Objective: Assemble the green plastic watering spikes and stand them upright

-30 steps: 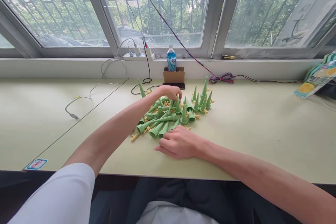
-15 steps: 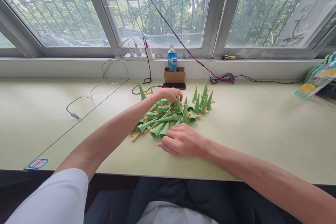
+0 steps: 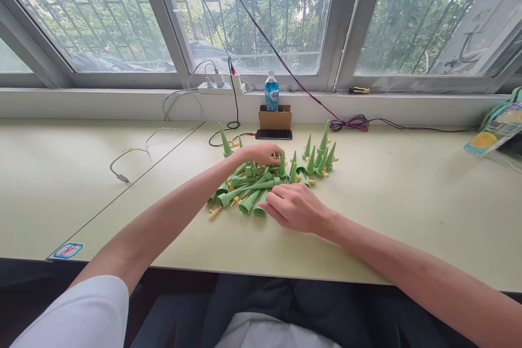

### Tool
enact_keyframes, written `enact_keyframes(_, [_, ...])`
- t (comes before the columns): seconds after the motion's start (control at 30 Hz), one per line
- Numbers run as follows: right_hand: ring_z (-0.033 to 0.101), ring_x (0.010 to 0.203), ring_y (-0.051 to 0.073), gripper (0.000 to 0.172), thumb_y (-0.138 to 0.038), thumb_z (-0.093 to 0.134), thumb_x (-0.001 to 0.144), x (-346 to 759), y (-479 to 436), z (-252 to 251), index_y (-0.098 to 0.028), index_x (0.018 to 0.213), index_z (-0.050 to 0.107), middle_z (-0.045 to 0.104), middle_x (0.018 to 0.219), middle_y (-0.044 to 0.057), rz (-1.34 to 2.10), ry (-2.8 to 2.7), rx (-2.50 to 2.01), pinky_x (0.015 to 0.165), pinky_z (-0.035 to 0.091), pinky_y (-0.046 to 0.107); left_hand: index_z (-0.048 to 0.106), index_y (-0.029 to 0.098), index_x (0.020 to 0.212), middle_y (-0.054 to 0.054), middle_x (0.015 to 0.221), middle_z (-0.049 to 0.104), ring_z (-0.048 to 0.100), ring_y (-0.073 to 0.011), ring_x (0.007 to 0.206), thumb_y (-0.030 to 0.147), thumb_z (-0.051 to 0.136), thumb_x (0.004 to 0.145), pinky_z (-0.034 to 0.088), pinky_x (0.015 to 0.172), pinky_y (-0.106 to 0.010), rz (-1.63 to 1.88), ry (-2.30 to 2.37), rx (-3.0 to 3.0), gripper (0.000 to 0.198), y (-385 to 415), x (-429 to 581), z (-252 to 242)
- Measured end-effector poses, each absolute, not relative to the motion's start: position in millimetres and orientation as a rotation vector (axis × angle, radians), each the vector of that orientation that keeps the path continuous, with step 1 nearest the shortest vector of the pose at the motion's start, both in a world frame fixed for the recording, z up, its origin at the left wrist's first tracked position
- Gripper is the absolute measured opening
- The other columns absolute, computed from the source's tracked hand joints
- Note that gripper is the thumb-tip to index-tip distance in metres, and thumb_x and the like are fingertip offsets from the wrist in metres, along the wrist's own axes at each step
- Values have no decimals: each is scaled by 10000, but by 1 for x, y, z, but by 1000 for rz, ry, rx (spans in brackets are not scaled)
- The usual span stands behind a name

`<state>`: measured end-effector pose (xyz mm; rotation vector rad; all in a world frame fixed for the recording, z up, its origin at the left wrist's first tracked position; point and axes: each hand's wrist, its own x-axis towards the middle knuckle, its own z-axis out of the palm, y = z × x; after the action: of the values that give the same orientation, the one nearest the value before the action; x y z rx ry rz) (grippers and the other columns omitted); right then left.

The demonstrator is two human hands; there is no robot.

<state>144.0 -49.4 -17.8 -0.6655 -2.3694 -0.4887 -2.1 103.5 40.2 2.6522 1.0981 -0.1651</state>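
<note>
At the centre of the frame, a right hand [image 3: 299, 207], fingers curled, rests at the near edge of a heap of green cones [image 3: 250, 204]; whether it grasps one cannot be told. To its left, a yellow fitting [image 3: 215, 212] juts from the heap onto the pale table [image 3: 183, 244], where a stray forearm could sweep it aside. Beyond, a left hand [image 3: 263, 154] bends over the heap's far side, its fingertips partly hidden and its grip unclear. An upright cone [image 3: 282, 166] stands right beside those fingers; a knuckle's brush could topple it. Right of centre, standing cones [image 3: 323, 138] crowd together, so one falling might tip its neighbours. Farther back, a phone [image 3: 274, 134] lies before a cardboard box [image 3: 275, 120] and blue bottle [image 3: 272, 93], where an overlong reach could nudge it.
</note>
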Motion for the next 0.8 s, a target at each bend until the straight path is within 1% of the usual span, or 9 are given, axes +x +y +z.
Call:
enact_keyframes(0.13, [387,515,97,443,-329,343,1039,145,-49,-20,-158,665,508,478,574,-7,-488,-2384,-696,530,151,285,694,222,1139,-48,1123,707,621,-199,992,386,566,785,450,882,-248,-181,1081,2621,411,100,-4,41])
enact_keyframes(0.27, [355,483,87,454,-328,336,1040,145,-49,-20,-156,654,502,464,562,-13,-510,-2381,-712,522,148,281,674,244,1188,-38,1197,686,603,-205,1063,372,589,772,450,920,-259,-262,1066,2557,443,97,-5,49])
enact_keyframes(0.4, [329,454,83,454,-313,366,1029,143,-51,-18,-158,621,493,447,524,-23,-553,-2339,-690,509,148,281,611,271,1286,-45,1380,580,547,-219,1201,355,605,772,450,946,-269,-239,1038,2472,521,92,-12,67])
enact_keyframes(0.43, [326,450,82,454,-310,372,1027,143,-52,-18,-159,616,492,444,517,-25,-557,-2331,-684,506,149,280,596,290,1307,-36,1426,540,512,-226,1252,361,629,760,440,970,-276,-222,1011,2458,553,90,-13,71])
enact_keyframes(0.5, [332,449,80,456,-309,372,1027,142,-53,-18,-160,613,490,442,511,-26,-555,-2336,-675,503,158,277,593,338,1311,-1,1454,515,466,-222,1309,401,674,743,392,1042,-290,-186,914,2431,577,87,-16,78])
enact_keyframes(0.57, [350,454,81,462,-313,364,1030,141,-53,-19,-163,611,487,443,511,-25,-548,-2355,-677,503,171,274,656,329,1233,14,1458,512,467,-219,1308,441,697,739,353,1079,-296,-152,875,2465,508,85,-15,81])
enact_keyframes(0.63, [370,460,84,461,-314,362,1031,140,-53,-19,-166,613,488,449,515,-21,-543,-2375,-686,504,184,275,726,282,1107,5,1416,554,502,-218,1270,470,681,762,359,1063,-285,-123,860,2507,395,83,-11,80])
enact_keyframes(0.7, [383,461,87,455,-314,367,1030,140,-53,-20,-168,618,492,457,520,-18,-540,-2391,-699,502,193,278,754,239,1017,-8,1368,594,544,-211,1219,481,655,790,397,1007,-261,-80,848,2500,346,81,-6,78])
enact_keyframes(0.8, [397,461,91,454,-333,379,1027,141,-53,-21,-170,621,499,466,522,-16,-535,-2403,-703,497,201,283,752,216,1011,-27,1244,671,607,-202,1110,498,637,804,447,903,-253,-3,839,2449,368,80,-2,80])
